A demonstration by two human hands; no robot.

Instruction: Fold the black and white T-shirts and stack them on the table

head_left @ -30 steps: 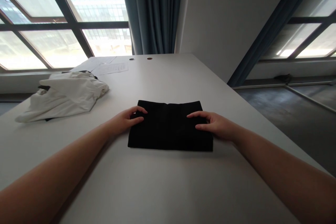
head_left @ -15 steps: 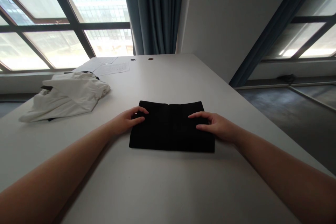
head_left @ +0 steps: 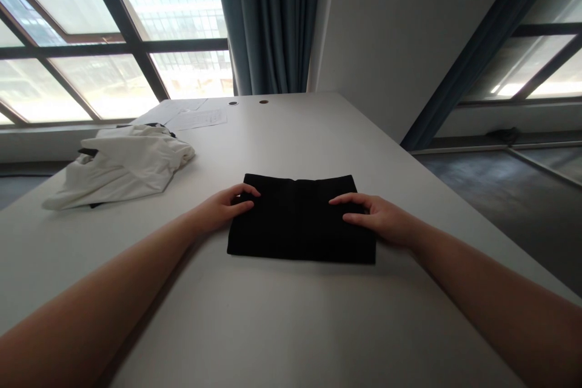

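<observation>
A folded black cloth [head_left: 297,224] lies flat on the white table [head_left: 254,321], roughly rectangular, with a faint crease down its middle. On its left edge rests my left hand [head_left: 225,205], thumb and fingers apart on the fabric. My right hand [head_left: 373,215] touches the right side in the same way, its thumb and forefinger spread on top. Neither hand is closed round the cloth.
A crumpled white cloth [head_left: 130,160] with some black material under it lies at the table's left. Behind it are sheets of paper [head_left: 202,118]. Two round holes [head_left: 264,102] sit near the far edge, before a blue curtain [head_left: 270,24] and windows.
The whole view has shifted slightly, so everything appears a little further right. My hands and the black cloth keep the same position relative to each other.
</observation>
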